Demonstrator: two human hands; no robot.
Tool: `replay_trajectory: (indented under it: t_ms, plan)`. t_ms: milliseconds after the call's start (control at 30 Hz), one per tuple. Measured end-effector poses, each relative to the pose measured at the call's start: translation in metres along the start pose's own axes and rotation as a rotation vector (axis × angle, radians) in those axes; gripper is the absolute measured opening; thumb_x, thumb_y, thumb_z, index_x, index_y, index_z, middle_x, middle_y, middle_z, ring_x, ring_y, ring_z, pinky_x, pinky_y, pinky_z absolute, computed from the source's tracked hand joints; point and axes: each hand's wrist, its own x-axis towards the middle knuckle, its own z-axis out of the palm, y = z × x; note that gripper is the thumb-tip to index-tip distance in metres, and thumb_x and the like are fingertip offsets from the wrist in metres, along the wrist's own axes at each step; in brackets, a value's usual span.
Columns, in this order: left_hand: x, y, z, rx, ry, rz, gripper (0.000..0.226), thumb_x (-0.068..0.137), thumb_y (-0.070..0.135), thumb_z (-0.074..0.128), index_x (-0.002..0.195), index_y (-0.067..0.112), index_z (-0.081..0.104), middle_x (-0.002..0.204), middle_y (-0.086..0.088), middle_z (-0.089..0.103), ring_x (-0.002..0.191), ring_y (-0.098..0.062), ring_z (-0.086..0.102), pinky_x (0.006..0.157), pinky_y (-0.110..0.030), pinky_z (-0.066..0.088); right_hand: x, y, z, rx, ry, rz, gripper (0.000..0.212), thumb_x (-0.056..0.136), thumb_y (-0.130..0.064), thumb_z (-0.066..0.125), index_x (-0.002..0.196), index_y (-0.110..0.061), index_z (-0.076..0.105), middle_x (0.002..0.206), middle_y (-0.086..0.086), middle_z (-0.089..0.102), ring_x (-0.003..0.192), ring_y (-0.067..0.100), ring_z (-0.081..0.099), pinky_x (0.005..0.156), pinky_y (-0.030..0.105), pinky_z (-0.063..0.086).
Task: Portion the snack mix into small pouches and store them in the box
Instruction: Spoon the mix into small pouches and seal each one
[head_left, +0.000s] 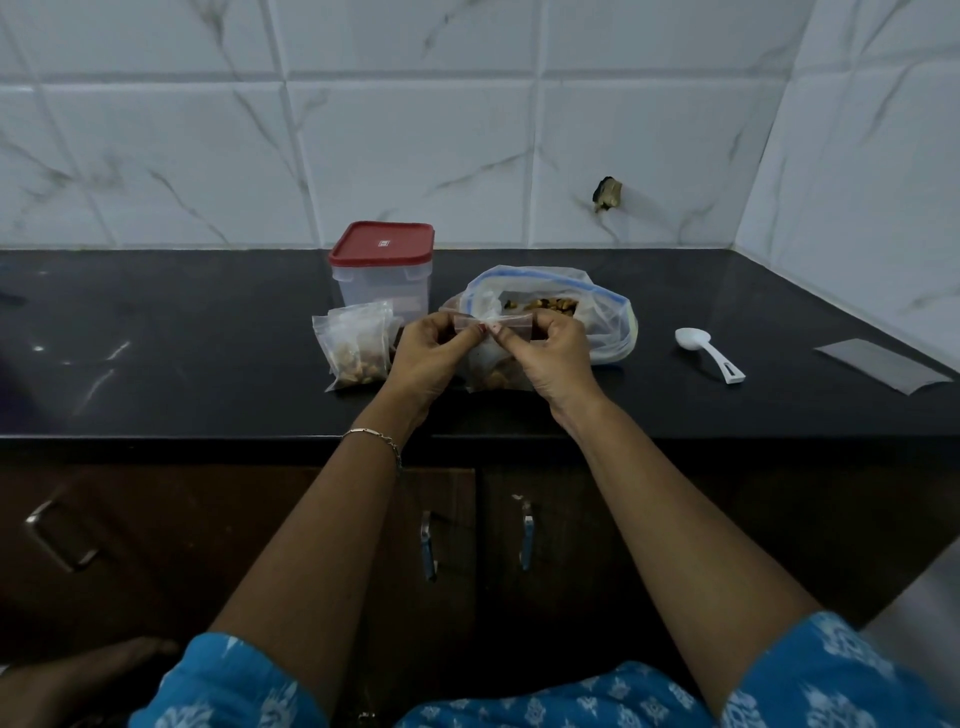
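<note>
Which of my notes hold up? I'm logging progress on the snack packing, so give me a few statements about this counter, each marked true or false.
1. The left hand and right hand both pinch the top edge of a small pouch. True.
2. The box stands open, its lid off. False: the red lid sits on it.
3. The white spoon lies on the counter, right of the large bag. True.
4. No filled pouches are out yet. False: filled pouches stand by the left hand, in front of the box.
5. The large bag is zipped shut. False: its mouth gapes and snack mix shows inside.
</note>
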Motion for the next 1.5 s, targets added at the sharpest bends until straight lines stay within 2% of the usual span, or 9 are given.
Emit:
replay_trajectory:
  t_ms: [133, 400, 600, 833, 933, 1033, 1167, 1300, 1500]
  plan:
    - [0.001, -0.002, 0.0, 0.014, 0.048, -0.019, 0.005, 0.09, 0.017, 0.066, 0.088, 0.013, 0.068, 0.092, -0.004, 0.07, 0.085, -0.01, 0.067, 0.067, -0.019, 0.052, 0.001, 0.001, -0.001, 0.009, 0.08, -0.014, 0.01, 0.081, -0.016, 0.077, 0.086, -0.01, 0.071, 0.088, 0.002, 0.073, 0.083, 0.008, 0.07, 0.072, 0.024, 0.058]
    - [0.002, -0.002, 0.001, 0.013, 0.121, -0.03, 0.013, 0.094, 0.02, 0.061, 0.098, 0.009, 0.067, 0.091, -0.008, 0.068, 0.088, -0.019, 0.064, 0.082, -0.036, 0.055, 0.005, 0.001, -0.002, 0.064, 0.071, 0.047, 0.018, 0.093, -0.018, 0.063, 0.106, -0.007, 0.069, 0.1, -0.005, 0.068, 0.091, 0.004, 0.064, 0.067, 0.012, 0.052]
    - [-0.005, 0.004, 0.0, 0.109, 0.152, 0.002, 0.016, 0.1, 0.019, 0.052, 0.099, 0.011, 0.066, 0.091, -0.01, 0.065, 0.085, -0.021, 0.061, 0.081, -0.04, 0.053, 0.005, 0.005, 0.004, -0.06, 0.188, -0.005, 0.005, 0.087, -0.023, 0.071, 0.086, -0.019, 0.072, 0.092, -0.004, 0.071, 0.094, 0.012, 0.065, 0.091, 0.035, 0.055]
    - [-0.013, 0.017, -0.043, 0.206, 0.343, 0.03, 0.014, 0.092, 0.024, 0.065, 0.09, 0.01, 0.065, 0.081, 0.0, 0.064, 0.07, -0.012, 0.062, 0.057, -0.021, 0.052, 0.003, -0.006, 0.046, -0.016, 0.11, -0.001, 0.008, 0.088, -0.02, 0.069, 0.082, -0.016, 0.069, 0.08, 0.001, 0.068, 0.08, 0.016, 0.065, 0.08, 0.033, 0.057]
    - [-0.011, 0.024, -0.068, 0.235, 0.439, 0.026, 0.012, 0.09, 0.022, 0.068, 0.089, 0.011, 0.065, 0.081, -0.001, 0.064, 0.069, -0.014, 0.063, 0.056, -0.025, 0.053, 0.006, -0.006, 0.071, 0.008, 0.038, 0.057, 0.01, 0.094, -0.019, 0.062, 0.091, -0.012, 0.069, 0.084, 0.006, 0.07, 0.071, 0.012, 0.064, 0.065, 0.026, 0.053]
    - [-0.013, 0.02, -0.085, 0.243, 0.466, -0.046, 0.015, 0.091, 0.022, 0.067, 0.096, 0.008, 0.066, 0.082, -0.01, 0.066, 0.057, -0.015, 0.062, 0.046, -0.022, 0.051, 0.003, -0.004, 0.09, -0.012, -0.017, 0.129, 0.012, 0.097, -0.015, 0.055, 0.101, -0.01, 0.066, 0.098, 0.008, 0.069, 0.078, 0.016, 0.069, 0.067, 0.026, 0.057]
    - [-0.017, 0.006, -0.094, 0.195, 0.481, -0.105, 0.011, 0.091, 0.024, 0.067, 0.092, 0.013, 0.067, 0.091, -0.014, 0.072, 0.068, -0.024, 0.069, 0.061, -0.034, 0.059, -0.002, 0.006, 0.102, -0.012, -0.091, 0.12, 0.024, 0.09, -0.017, 0.068, 0.113, -0.014, 0.06, 0.105, 0.004, 0.066, 0.094, 0.024, 0.069, 0.08, 0.039, 0.06]
    - [-0.013, -0.001, -0.094, 0.228, 0.533, -0.098, 0.022, 0.084, 0.031, 0.073, 0.096, 0.014, 0.067, 0.096, -0.006, 0.071, 0.085, -0.024, 0.071, 0.076, -0.043, 0.06, -0.002, 0.009, 0.1, -0.042, -0.146, 0.082, 0.052, 0.078, -0.017, 0.079, 0.122, -0.015, 0.05, 0.114, 0.005, 0.063, 0.093, 0.018, 0.07, 0.079, 0.036, 0.06]
    - [-0.019, -0.001, -0.087, 0.48, 0.527, 0.033, 0.058, 0.072, 0.032, 0.083, 0.119, 0.018, 0.052, 0.116, 0.002, 0.06, 0.107, -0.015, 0.059, 0.088, -0.032, 0.054, -0.003, 0.012, 0.099, -0.131, -0.22, 0.045, 0.036, 0.074, -0.004, 0.08, 0.095, -0.022, 0.057, 0.113, 0.006, 0.064, 0.095, 0.013, 0.068, 0.081, 0.034, 0.06]
